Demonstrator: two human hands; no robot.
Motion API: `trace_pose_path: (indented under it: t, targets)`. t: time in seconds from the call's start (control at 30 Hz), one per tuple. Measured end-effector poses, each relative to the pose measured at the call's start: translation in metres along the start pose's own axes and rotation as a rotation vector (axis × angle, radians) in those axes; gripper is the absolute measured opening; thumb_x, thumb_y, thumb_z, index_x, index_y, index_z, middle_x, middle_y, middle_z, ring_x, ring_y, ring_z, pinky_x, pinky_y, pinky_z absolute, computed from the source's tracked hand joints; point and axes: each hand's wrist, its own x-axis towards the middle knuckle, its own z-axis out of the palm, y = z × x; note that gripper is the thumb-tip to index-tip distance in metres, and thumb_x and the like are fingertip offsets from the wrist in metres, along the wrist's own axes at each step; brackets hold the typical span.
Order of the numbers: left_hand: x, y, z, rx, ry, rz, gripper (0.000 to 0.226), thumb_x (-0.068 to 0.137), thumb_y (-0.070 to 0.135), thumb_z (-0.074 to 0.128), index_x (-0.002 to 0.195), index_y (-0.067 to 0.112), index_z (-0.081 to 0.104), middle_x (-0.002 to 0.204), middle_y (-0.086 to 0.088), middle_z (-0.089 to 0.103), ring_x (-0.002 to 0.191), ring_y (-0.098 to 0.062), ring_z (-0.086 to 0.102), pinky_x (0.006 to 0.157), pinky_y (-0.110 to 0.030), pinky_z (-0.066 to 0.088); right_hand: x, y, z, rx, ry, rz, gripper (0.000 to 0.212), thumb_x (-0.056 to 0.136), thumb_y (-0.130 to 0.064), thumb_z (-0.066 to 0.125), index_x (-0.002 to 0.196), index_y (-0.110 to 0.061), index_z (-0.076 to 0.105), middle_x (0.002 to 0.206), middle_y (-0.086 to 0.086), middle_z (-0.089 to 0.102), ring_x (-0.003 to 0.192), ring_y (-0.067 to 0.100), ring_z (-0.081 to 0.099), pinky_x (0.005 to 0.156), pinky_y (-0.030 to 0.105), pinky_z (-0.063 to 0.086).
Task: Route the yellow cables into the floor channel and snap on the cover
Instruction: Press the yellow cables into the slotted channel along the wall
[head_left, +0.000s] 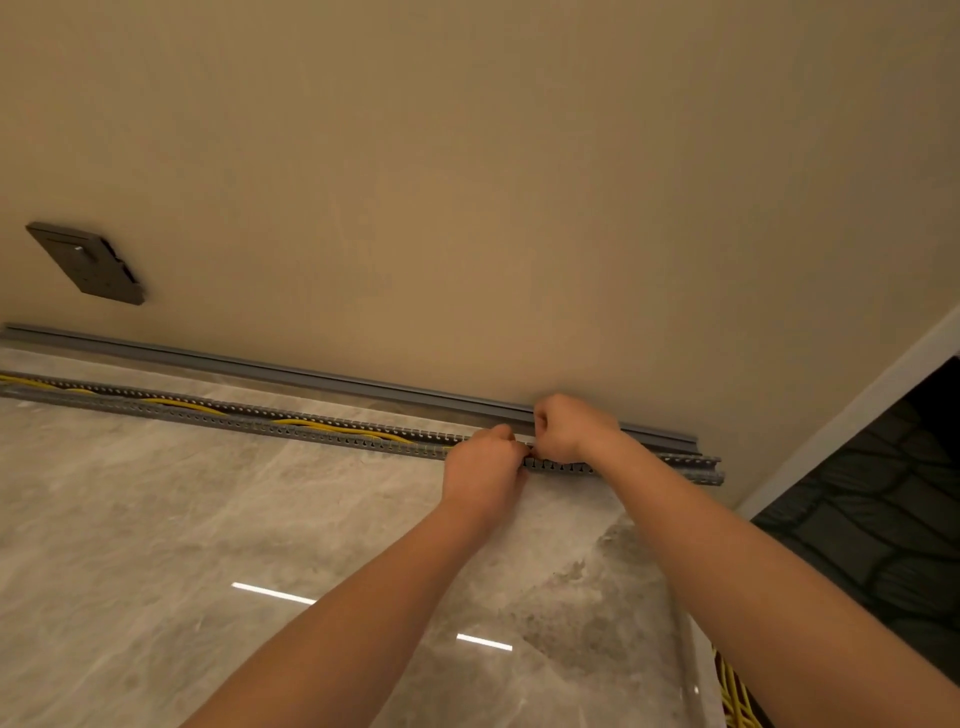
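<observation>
Routing is the step you are in: your left hand (483, 467) and right hand (569, 426) sit side by side over the slotted floor channel (249, 423), both curled into loose fists with the fingers drawn together. What they pinch is hidden under the knuckles, so you cannot tell from here whether each grip is clamped on a cable or only pressing on the channel's toothed wall.

Out to the left of your grip, the yellow cables (332, 427) already lie twisted inside the channel, running away along the floor (156, 545). To the right of your grip, the last stretch of channel up to its open end looks bare of cable, though the far part is partly hidden by your right forearm. The cover (311, 375) lies beyond your hands, a plain grey strip against the foot of the wall (467, 182), untouched and not yet on.

Judging by this, the job is partway through. Your next move likely calls for seating the cable at your fingertips fully below the teeth, then working rightward to the channel's end. More yellow cable (735, 699) lies loose near your right elbow. A grey wall plate (85, 262) sits far off to the left.
</observation>
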Motion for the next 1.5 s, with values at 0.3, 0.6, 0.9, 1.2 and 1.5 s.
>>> trace_pose_path:
  t: [0.3,0.6,0.9,1.2,1.5]
  targets:
    - [0.009,0.002,-0.001,0.057,-0.046,0.017,0.023,0.094,0.026,0.052,0.106,0.018,0.07,0.105,-0.004,0.06,0.101,-0.026,0.059,0.064,-0.031,0.039,-0.009,0.004,0.002,-0.018,0.002,-0.02,0.012,0.087,-0.018,0.052,0.094,-0.013,0.06,0.096,0.008,0.065,0.089,0.029,0.06,0.073,0.035,0.047]
    - [0.013,0.003,-0.004,0.041,-0.1,-0.013,0.023,0.093,0.022,0.053,0.109,0.019,0.07,0.107,-0.004,0.062,0.098,-0.027,0.06,0.071,-0.034,0.049,-0.037,0.06,-0.015,0.579,-0.111,0.182,0.023,0.089,-0.024,0.061,0.074,-0.007,0.055,0.057,0.008,0.053,0.042,0.018,0.046,0.041,0.023,0.04]
    - [0.014,0.002,-0.005,0.019,-0.122,-0.031,0.022,0.094,0.022,0.054,0.11,0.019,0.07,0.108,-0.004,0.063,0.097,-0.025,0.062,0.073,-0.034,0.05,-0.038,0.083,-0.043,0.589,-0.344,0.234,0.029,0.093,-0.029,0.057,0.071,-0.01,0.059,0.056,0.001,0.056,0.039,0.008,0.046,0.04,0.02,0.04]
    - [0.014,0.001,-0.003,0.003,-0.103,-0.024,0.023,0.095,0.025,0.056,0.114,0.022,0.068,0.11,-0.001,0.063,0.098,-0.023,0.062,0.072,-0.032,0.05,-0.03,0.092,-0.044,0.619,-0.42,0.28,0.027,0.093,-0.027,0.057,0.087,-0.003,0.066,0.068,0.004,0.065,0.048,0.009,0.05,0.043,0.02,0.041]
    - [0.014,0.001,-0.003,0.011,-0.096,-0.013,0.023,0.095,0.024,0.054,0.112,0.021,0.069,0.108,-0.002,0.063,0.098,-0.024,0.061,0.072,-0.032,0.049,-0.025,0.069,-0.05,0.162,-0.085,0.019,0.005,0.081,-0.01,0.069,0.08,-0.008,0.073,0.061,0.0,0.067,0.05,0.013,0.052,0.052,0.026,0.045]
